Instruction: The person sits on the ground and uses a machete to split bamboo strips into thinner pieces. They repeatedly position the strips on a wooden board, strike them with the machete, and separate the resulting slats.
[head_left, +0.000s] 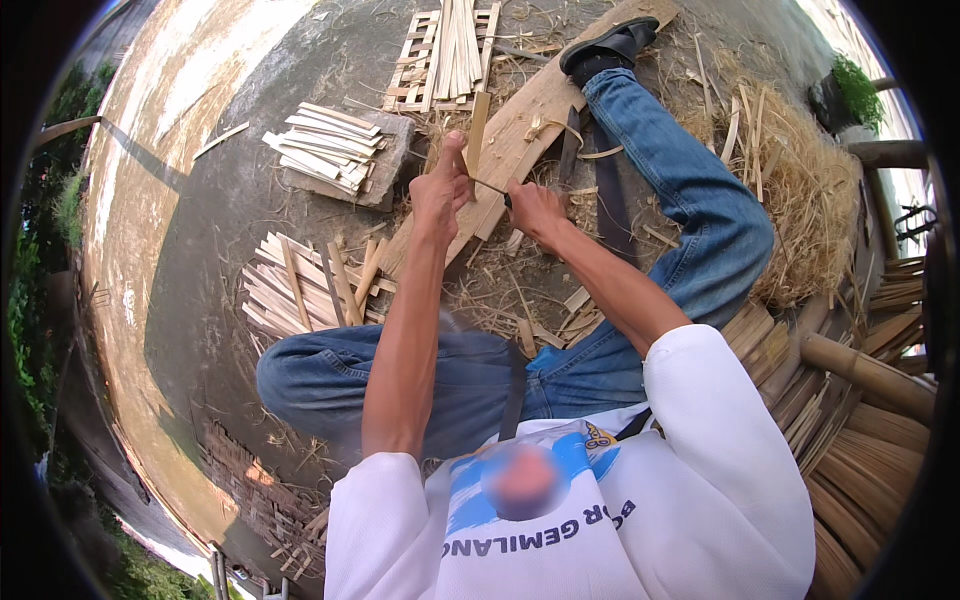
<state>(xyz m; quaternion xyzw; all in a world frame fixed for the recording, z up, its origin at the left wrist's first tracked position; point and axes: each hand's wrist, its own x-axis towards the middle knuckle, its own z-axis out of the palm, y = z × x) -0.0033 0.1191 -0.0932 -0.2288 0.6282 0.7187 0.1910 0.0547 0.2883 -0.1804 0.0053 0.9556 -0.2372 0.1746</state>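
My left hand [437,200] is closed around an upright flat bamboo strip [479,125], its thumb pointing up along it. Gripped in my right hand [537,212] is a knife [489,186] with a dark handle. The thin blade points left and meets the strip beside my left fingers; how deep it sits in the strip I cannot tell. Both hands are over a long wooden plank [535,105] that slants up to the right, beneath my shoe [615,45].
Cut strips [325,150] lie on a stone block at the left, and more [290,285] by my bent knee. A slatted wooden rack [408,75] holds long strips beyond. Curly shavings [800,200] heap at the right, near stacked bamboo [870,450]. A dark blade-like tool [570,145] lies by the plank.
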